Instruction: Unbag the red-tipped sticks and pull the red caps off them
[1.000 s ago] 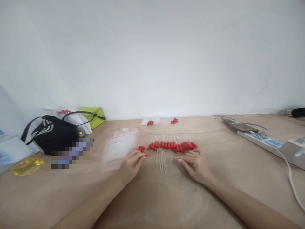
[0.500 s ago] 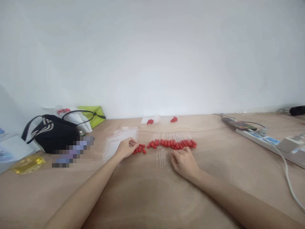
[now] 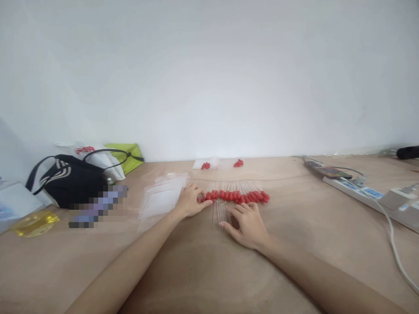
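A row of glass droppers with red rubber bulbs point(image 3: 235, 196) lies side by side, the tubes point(image 3: 225, 186) pointing away from me. In front of them several thin glass tubes point(image 3: 217, 213) lie roughly parallel. My left hand point(image 3: 191, 201) rests palm down at the row's left end, thumb spread from the fingers, over loose red bulbs that it mostly hides. With thumb and fingers apart, my right hand point(image 3: 249, 224) lies at the right side of the front glass tubes and covers some of them.
Clear zip bags point(image 3: 160, 198) are fanned out left of my left hand. Two bags of red bulbs point(image 3: 205, 166) lie by the wall. A black bag point(image 3: 77, 183) and a yellow packet point(image 3: 36, 223) stand left; a power strip point(image 3: 369, 192), phone point(image 3: 327, 170) and white cable point(image 3: 394, 244) lie right.
My left hand has moved right and spread over the loose bulbs, now beside the row. The right hand has opened its thumb and shifted slightly left over the glass tubes.
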`<state>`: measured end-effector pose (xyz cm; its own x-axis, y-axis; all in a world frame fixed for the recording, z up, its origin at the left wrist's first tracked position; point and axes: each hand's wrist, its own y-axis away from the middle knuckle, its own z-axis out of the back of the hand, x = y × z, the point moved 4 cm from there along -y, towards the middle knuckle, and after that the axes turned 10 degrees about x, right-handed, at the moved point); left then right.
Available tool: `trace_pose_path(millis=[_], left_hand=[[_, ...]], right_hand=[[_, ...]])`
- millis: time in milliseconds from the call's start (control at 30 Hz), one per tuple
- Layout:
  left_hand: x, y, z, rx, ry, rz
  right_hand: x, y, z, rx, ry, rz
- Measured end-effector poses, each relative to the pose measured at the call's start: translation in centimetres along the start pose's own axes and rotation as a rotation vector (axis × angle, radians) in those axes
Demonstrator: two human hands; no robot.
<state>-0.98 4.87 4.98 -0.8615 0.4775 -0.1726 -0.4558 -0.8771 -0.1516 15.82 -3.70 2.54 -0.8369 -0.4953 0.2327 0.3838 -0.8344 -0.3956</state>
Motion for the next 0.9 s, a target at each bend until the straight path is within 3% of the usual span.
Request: trace_pose_path(millis=[167, 333, 400, 500, 633, 900], left_hand=[[-0.3, -0.5, -0.4, -0.031, 0.013, -0.004], [0.6, 2.0, 0.5, -0.211, 0.088, 0.092], [0.3, 3.7, 1.0, -0.277, 0.101, 0.036], [-1.2, 5.4, 1.4, -0.313, 0.1, -0.158], [-3.5, 5.8, 0.6, -0.298, 0.05, -0.354], [-5.1, 5.5, -1.2, -0.273, 0.083, -0.423]], right_hand=[[-1.5, 0.8, 1.1, -0.103, 0.016, -0.046], [-4.0, 1.8, 1.6, -0.181, 0.001, -0.027], [-4.4, 1.9, 1.8, -0.215, -0.006, 0.004], [-4.0, 1.8, 2.2, -0.258, 0.07, 0.063], [-2.4, 1.6, 2.1, -0.219, 0.186, 0.186], [-1.8, 1.6, 0.7, -0.159, 0.031, 0.233]])
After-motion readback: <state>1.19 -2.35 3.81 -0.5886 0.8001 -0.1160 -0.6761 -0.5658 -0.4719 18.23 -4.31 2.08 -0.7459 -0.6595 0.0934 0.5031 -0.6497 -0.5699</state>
